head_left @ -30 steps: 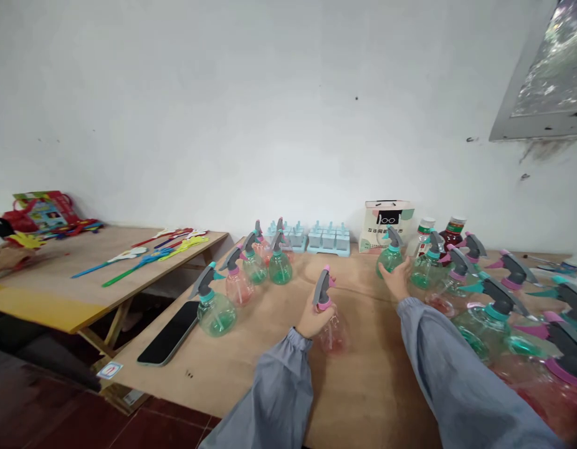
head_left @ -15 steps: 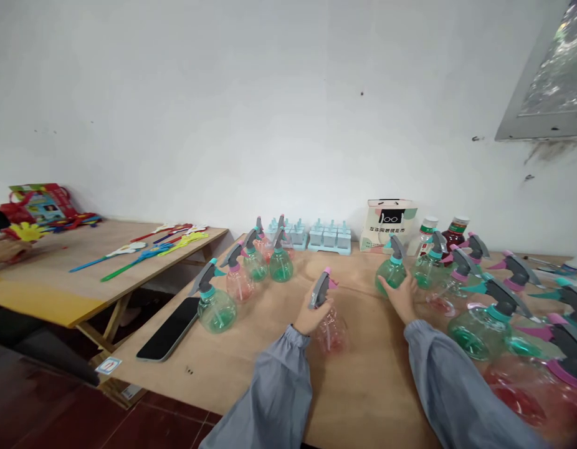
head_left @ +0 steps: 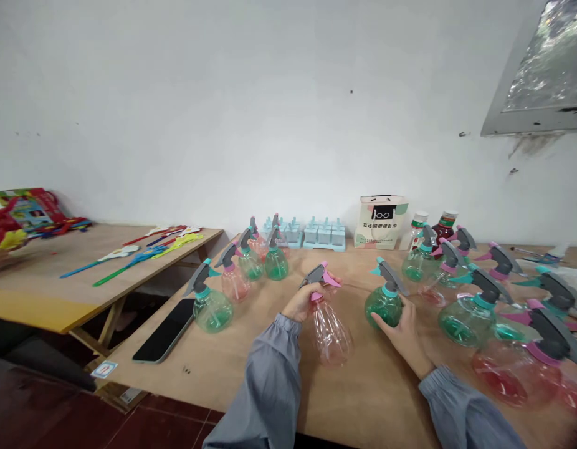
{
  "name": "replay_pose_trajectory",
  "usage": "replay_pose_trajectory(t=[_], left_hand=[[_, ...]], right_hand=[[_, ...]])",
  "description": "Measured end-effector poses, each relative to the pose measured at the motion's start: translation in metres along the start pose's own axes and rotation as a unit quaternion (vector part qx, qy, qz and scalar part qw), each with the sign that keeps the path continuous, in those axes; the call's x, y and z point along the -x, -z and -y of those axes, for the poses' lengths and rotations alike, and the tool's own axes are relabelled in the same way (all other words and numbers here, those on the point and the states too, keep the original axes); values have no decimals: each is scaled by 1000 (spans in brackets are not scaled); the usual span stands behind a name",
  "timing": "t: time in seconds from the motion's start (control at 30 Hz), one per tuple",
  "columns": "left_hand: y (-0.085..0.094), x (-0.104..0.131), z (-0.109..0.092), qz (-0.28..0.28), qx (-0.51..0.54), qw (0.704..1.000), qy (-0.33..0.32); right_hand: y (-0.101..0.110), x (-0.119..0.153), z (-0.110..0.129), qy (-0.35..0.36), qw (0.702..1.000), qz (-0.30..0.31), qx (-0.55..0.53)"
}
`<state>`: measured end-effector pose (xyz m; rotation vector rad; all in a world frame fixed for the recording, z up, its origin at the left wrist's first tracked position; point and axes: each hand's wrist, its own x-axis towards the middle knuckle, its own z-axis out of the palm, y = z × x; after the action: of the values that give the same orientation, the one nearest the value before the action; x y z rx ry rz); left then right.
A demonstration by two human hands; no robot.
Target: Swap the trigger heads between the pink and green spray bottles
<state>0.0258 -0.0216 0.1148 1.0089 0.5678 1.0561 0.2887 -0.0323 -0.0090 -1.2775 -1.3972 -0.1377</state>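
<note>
My left hand [head_left: 303, 300] is closed round the neck of a clear pink spray bottle [head_left: 333, 333] with a grey trigger head, which leans a little over the table. My right hand [head_left: 404, 324] grips the round body of a green spray bottle [head_left: 381, 304], its grey head tilted and its teal nozzle pointing left. To the left stand more spray bottles, among them a green one [head_left: 214, 310] and a pink one [head_left: 235, 284]. Several others crowd the right side, such as a green one [head_left: 466, 318] and a large pink one [head_left: 513, 377].
A phone [head_left: 164, 330] lies near the table's left edge. Along the wall are light-blue ice-pop moulds [head_left: 324, 235], a paper bag [head_left: 381, 223] and two labelled bottles. On the left table [head_left: 40, 280] are colourful hand-shaped sticks; another person's hand shows at far left.
My right hand has brought the green bottle nearer to me and slightly left. In my left hand the pink bottle has tilted, its head turning to the right.
</note>
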Motion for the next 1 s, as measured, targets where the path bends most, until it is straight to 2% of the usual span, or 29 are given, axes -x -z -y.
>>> replay_pose_trajectory(t=[0.07, 0.13, 0.23, 0.3, 0.63, 1.0], left_hand=[[1, -4, 8, 9, 31, 999, -19], [1, -8, 16, -13, 62, 998, -20], [-2, -12, 26, -44, 97, 994, -12], [-4, -12, 29, -37, 108, 993, -17], [-13, -6, 25, -35, 96, 994, -37], [-15, -9, 27, -67, 73, 994, -47]], right_hand=[[-2, 2, 0, 4, 1000, -23, -2], [-5, 3, -2, 6, 999, -36, -5], [-7, 3, -4, 5, 999, -34, -10], [-6, 4, -4, 8, 999, -31, -8], [-2, 3, 3, 14, 1000, -15, -2], [-2, 5, 5, -12, 1000, -5, -17]])
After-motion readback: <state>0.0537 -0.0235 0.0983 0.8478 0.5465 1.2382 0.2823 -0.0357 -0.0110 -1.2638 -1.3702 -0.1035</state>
